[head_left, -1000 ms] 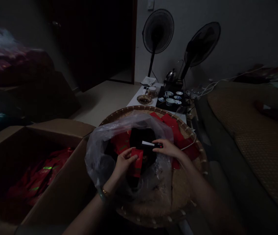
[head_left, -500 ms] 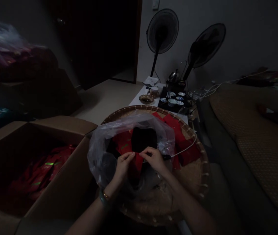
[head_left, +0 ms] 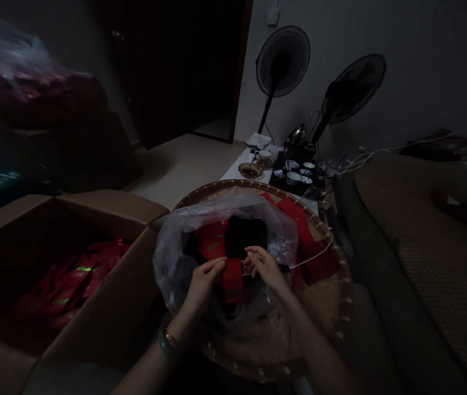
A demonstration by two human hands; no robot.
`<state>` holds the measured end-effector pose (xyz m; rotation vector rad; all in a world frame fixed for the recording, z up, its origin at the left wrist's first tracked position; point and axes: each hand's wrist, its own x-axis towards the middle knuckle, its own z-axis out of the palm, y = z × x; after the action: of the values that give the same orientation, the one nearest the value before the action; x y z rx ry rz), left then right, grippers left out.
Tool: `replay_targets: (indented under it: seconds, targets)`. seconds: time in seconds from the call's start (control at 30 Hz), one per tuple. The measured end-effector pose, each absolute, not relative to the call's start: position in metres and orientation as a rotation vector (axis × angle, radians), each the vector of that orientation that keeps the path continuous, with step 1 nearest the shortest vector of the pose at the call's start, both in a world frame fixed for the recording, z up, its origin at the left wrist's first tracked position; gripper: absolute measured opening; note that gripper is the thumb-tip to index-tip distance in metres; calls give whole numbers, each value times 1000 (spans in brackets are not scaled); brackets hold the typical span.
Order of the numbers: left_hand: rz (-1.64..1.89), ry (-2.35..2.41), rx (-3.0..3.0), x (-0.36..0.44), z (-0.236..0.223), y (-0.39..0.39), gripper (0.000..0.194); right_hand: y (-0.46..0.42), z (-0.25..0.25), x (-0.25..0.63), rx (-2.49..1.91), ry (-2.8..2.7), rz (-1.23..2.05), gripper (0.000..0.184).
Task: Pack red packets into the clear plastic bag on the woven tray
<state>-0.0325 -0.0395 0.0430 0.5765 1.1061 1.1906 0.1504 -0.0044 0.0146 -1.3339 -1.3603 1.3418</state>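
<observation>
The left hand (head_left: 203, 282) pinches the top left corner of a red packet (head_left: 232, 285), thumb against fingers, and the packet hangs over the mouth of the plastic bag (head_left: 171, 233). The right hand (head_left: 264, 269) is just to its right, apart from the left one, with thumb and forefinger parted. A dark tool (head_left: 285, 268) with a white cord (head_left: 315, 255) runs beneath that hand; whether the palm grips it, I cannot tell.

The work looks midway, judging by how the packets are spread. One is in hand, and it is too dark to see whether its top edge is open or closed. Other red packets (head_left: 212, 241) lie inside the bag beside a black bundle (head_left: 245, 233), and more red pieces (head_left: 299, 219) lie flat at the far right of the round tray (head_left: 342, 299). At the near left, a cardboard box (head_left: 110, 206) holds a heap of red packets with green marks (head_left: 77, 274), piled below its rim. Which of these groups is already dealt with and which is left, the view does not settle.

Beyond the tray, cups (head_left: 293, 178) stand on the low counter (head_left: 235, 169), apart from the packets.
</observation>
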Motion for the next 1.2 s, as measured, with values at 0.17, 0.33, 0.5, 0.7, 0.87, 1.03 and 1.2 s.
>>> replay_targets:
  seconds: [0.17, 0.33, 0.5, 0.7, 0.87, 1.03, 1.2]
  targets:
    - [2101, 845, 207, -94, 97, -37, 31, 10, 7, 127, -1421, -1589, 1217, 27]
    - [1972, 906, 201, -93, 94, -42, 40, 18, 4, 78, -1581, -2144, 594, 44]
    - [1614, 1312, 925, -73, 60, -36, 44, 16, 6, 67, -1647, -2332, 359, 21]
    - [962, 1682, 2135, -77, 44, -21, 29, 4, 37, 92, -1259, -2432, 206, 16]
    - [982, 1768, 1742, -72, 29, -20, 20, 8, 35, 102, -1283, -2018, 379, 24]
    - [1137, 1707, 1487, -75, 24, -17, 27, 20, 20, 105, -1301, -1602, 705, 16]
    - [1237, 1692, 1490, -77, 26, -11, 28, 23, 21, 94, -1251, -1577, 747, 14]
